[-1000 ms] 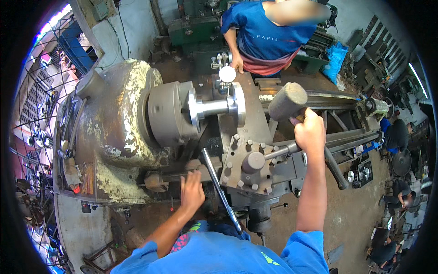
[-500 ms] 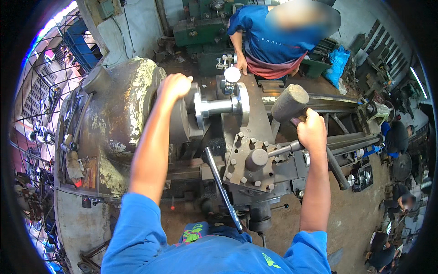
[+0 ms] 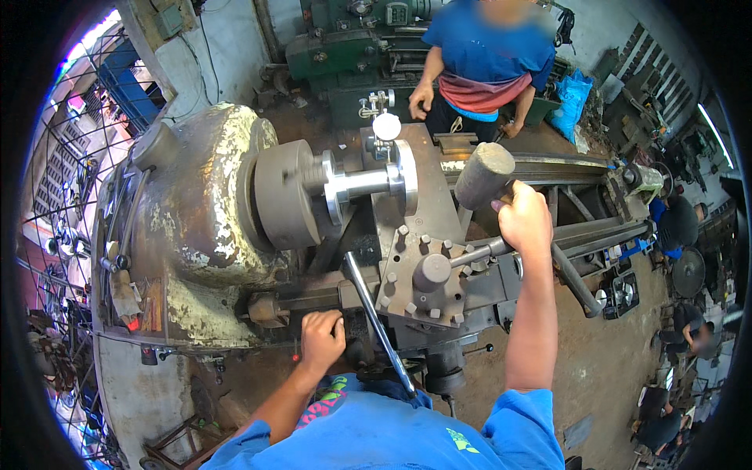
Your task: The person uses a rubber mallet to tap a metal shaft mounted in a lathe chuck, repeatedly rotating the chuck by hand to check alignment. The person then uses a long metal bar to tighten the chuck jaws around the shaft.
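My right hand (image 3: 526,221) is wrapped round the handle of a mallet (image 3: 486,175). The mallet's thick cylindrical head is raised above the lathe's square tool post (image 3: 427,294), and its handle slopes down to the right. Close to my body, in front of the lathe bed, my left hand (image 3: 323,341) has its fingers curled in, with nothing seen in them. A shiny flanged metal workpiece (image 3: 362,185) sits in the grey chuck (image 3: 283,196). Beside its right flange stands a round dial gauge (image 3: 386,126), its face turned up. A chrome bar (image 3: 379,323) leans against the lathe front.
Across the lathe stands a person (image 3: 493,63) in a blue shirt, hands lowered near the machine. The worn headstock (image 3: 196,204) fills the left, and bed rails (image 3: 533,168) run off to the right. Behind is a green machine (image 3: 337,59) and a blue bag (image 3: 570,98).
My left hand has come off the chuck and drawn back toward my body. The mallet stays in my right hand, slightly shifted. The person opposite has straightened and lifted a hand off the machine.
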Available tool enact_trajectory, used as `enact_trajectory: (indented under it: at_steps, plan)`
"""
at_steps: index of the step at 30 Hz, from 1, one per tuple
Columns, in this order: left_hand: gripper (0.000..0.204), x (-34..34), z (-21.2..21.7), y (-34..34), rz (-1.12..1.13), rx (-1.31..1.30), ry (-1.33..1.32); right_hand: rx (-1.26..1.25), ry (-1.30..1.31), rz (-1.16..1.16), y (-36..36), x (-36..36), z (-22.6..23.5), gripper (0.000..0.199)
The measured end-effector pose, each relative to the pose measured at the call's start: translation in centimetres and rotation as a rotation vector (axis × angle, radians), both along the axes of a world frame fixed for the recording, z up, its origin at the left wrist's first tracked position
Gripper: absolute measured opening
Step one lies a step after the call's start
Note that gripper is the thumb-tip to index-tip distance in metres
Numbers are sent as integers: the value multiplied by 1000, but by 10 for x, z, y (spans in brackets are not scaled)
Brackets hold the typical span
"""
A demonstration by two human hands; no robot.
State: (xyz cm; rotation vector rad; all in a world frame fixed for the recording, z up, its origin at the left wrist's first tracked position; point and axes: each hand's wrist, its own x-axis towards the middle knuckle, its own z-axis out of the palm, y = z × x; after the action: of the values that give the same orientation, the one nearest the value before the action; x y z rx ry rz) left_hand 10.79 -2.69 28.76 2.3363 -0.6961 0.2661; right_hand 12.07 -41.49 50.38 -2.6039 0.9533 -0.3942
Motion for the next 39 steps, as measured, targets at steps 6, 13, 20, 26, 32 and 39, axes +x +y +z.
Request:
enact_trajectory:
  at_steps: [6, 13, 20, 26, 32, 39]
  plan:
    - [11, 25, 28, -12, -74, -19, -92, -32, 30, 13, 0, -2, 4, 31]
    - [9, -7, 20, -11, -80, -45, 7, 20, 55, 4, 4, -5, 10, 29]
    - [7, -16, 18, -7, -116, -59, 3, 6, 26, 15, 1, -4, 4, 28]
    - [9, -6, 20, -1, -58, -77, 49, -15, 74, 66, -7, 0, -2, 30]
    - [12, -17, 13, 10, -51, -91, 168, -1, 58, 80, -10, 2, -4, 31]
    - [25, -37, -6, -2, -170, -124, 277, -41, 69, 12, 0, 0, 5, 34]
